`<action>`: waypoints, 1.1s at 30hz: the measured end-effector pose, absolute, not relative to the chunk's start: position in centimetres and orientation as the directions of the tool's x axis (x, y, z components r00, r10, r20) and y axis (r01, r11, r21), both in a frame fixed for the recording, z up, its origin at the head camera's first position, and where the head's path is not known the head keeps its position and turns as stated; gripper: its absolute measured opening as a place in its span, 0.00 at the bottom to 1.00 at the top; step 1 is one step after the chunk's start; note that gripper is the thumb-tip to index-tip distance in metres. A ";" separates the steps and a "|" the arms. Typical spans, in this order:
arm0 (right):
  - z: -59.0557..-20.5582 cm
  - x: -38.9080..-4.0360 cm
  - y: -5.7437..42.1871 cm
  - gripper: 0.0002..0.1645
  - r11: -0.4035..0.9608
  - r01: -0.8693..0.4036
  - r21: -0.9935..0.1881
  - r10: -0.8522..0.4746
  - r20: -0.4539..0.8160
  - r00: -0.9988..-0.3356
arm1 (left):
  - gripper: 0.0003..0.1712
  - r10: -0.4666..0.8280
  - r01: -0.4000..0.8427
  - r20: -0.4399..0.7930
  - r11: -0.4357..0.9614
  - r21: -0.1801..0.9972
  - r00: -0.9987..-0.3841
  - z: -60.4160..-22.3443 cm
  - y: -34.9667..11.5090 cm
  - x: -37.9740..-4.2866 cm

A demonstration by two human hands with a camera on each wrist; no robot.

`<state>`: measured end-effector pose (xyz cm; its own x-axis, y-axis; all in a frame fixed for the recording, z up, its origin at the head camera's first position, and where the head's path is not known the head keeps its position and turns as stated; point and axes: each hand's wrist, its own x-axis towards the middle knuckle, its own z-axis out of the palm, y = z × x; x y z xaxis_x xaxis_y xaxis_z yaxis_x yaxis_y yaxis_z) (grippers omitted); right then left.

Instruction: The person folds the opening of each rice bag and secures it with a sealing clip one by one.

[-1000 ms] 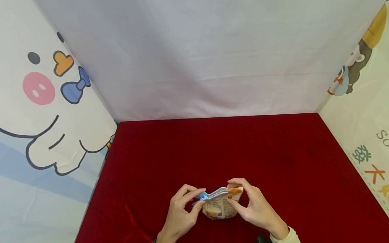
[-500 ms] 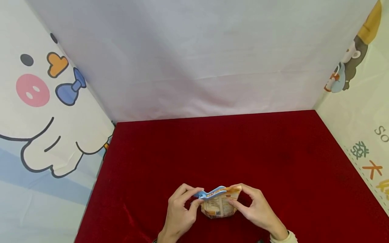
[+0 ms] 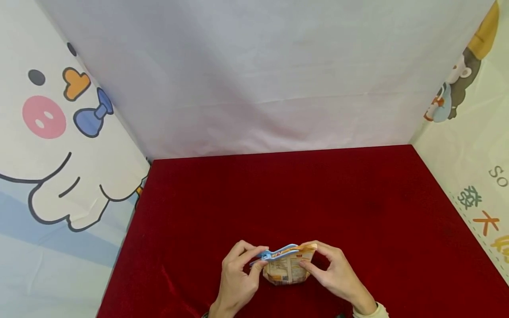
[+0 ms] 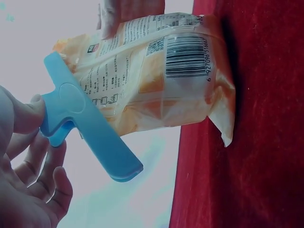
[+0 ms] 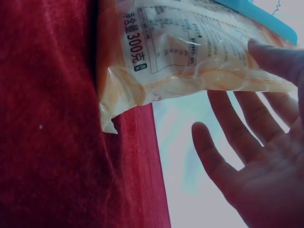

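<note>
A light blue bag clip [image 3: 283, 252] lies across the top edge of a plastic food bag [image 3: 287, 270] printed in orange and white. My left hand [image 3: 240, 274] pinches the clip's handles between thumb and fingers. In the left wrist view the clip [image 4: 90, 111] slants over the bag's top, one end reaching past the bag's side. My right hand [image 3: 338, 274] holds the bag's upper right corner, thumb on the near face and fingers behind. The bag [image 5: 166, 52] stands upright on the red cloth in the right wrist view. Whether the clip's far jaw sits behind the bag is hidden.
A red cloth [image 3: 278, 198] covers the table. A pale curtain [image 3: 258, 79] hangs behind it, with cartoon-printed panels at the left and right. A small dark object [image 3: 340, 316] shows at the bottom edge near my right wrist.
My right fingers have settled lower on the bag's upper right corner. The left hand and clip hold nearly the same pose. The head view has shifted slightly.
</note>
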<state>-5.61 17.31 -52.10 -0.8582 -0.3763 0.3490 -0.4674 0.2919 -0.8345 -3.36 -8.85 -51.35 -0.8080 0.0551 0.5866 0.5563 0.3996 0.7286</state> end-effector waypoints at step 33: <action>-52.0 -5.4 17.3 0.21 0.355 -0.509 -0.784 -0.416 0.355 -0.837 | 0.30 0.137 0.534 0.522 0.353 0.768 -0.842 -51.2 -8.9 -3.9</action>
